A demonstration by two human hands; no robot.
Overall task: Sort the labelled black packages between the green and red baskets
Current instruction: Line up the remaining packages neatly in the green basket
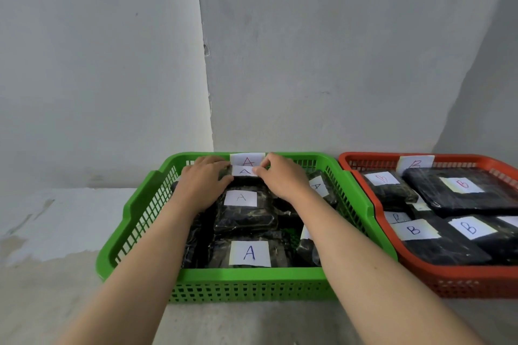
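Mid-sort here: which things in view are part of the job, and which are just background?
Part of the job:
- green basket with the A packages
- red basket with the B packages
- package at the green basket's far wall, held by left hand and right hand

Just background:
- grey wall
- concrete floor

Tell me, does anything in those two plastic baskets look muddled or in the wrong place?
Nothing stands out. Every readable label in the green plastic basket reads A, and those in the red plastic basket read B. The black wrapped packages overlap loosely. Both hands, left hand and right hand, are on a far package labelled A.
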